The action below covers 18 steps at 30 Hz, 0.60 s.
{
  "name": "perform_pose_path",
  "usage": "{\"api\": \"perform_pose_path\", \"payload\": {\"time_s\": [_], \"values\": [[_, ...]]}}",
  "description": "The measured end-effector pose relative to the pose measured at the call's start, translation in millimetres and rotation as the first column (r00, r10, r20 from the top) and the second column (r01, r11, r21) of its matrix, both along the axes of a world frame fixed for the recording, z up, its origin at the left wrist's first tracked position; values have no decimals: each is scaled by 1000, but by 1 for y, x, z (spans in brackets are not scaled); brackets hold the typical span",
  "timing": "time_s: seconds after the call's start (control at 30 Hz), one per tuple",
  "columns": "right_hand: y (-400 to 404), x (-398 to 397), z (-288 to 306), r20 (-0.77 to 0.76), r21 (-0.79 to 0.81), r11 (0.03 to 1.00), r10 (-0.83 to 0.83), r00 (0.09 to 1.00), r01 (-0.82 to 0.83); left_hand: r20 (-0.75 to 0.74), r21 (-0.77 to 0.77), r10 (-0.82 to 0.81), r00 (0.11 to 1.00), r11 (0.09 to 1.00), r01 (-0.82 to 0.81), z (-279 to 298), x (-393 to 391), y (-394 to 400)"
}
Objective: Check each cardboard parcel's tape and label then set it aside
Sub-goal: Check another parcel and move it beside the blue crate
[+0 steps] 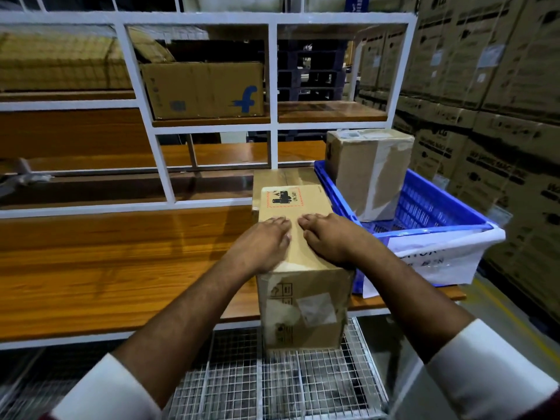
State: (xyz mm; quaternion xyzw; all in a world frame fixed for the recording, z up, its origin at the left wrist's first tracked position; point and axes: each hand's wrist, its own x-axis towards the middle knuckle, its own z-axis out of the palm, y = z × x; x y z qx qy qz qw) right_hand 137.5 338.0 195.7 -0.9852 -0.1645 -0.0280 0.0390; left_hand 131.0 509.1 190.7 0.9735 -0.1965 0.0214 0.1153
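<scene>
Both hands lie flat on top of the cardboard parcel [303, 268], which stands upright at the near edge of the wooden tabletop [121, 268], its lower front face hanging over the wire-mesh rack [272, 383] below.

L hand [260, 244]: palm down on the parcel's top, left half, fingers straight & close together, pointing away from the person, tips near the centre tape line. R hand [330, 237]: palm down on the right half, fingers straight, together, angled in toward the L hand; fingertips of the two hands nearly meet, narrow gap btwn them. Neither hand curls round an edge — pressing, not gripping.

Parcel details: red-bordered handling label [283, 197] on the top, just beyond the fingertips. Front face below the wrists has a whitish torn sticker [316, 309] & printed symbols, too blurred to read. Tape on the front looks scuffed.

Rel. to the parcel: a 2nd box [285, 177] sits right behind it, touching or nearly so, can't tell. Blue plastic crate [424, 207] just right of it, w/ a taped cardboard box [369, 171] standing inside at the far end; white paper sign on the crate's near wall. White metal shelf frame [272, 125] behind, w/ a box bearing a blue "f" logo [203, 89] up-left. Stacked cartons [500, 116] far right.
</scene>
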Motion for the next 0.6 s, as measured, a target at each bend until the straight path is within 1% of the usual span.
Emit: {"api": "perform_pose_path", "payload": {"time_s": [0.1,0.2,0.27,0.33,0.4,0.5,0.53,0.6], "values": [[-9,-9,0,38,-58,997,-53,998,55,5,0,-2,1000,1000,2,1,-12,13],[-12,-14,-13,24,-32,998,-51,998,52,28,-37,-19,999,999,20,-9,-24,20],[-11,-13,-14,19,-12,998,-54,998,55,43,-63,2,999,998,0,-13,-23,19],[-11,-15,-7,12,-12,998,-60,998,60,44,-49,16,999,999,-14,-13,-20,16],[-9,-20,1,29,-27,999,-45,999,46,47,-33,14,999,999,-13,-8,-21,14],[-1,-34,1,34,16,1000,27,999,-27,73,-123,-26,997,992,35,-5,-36,11],[4,-40,-4,41,23,998,49,998,-50,90,-121,-53,995,991,64,-7,-42,9],[10,-49,-19,75,30,997,64,995,-67,130,-63,-88,988,993,97,-17,-51,6]]}}
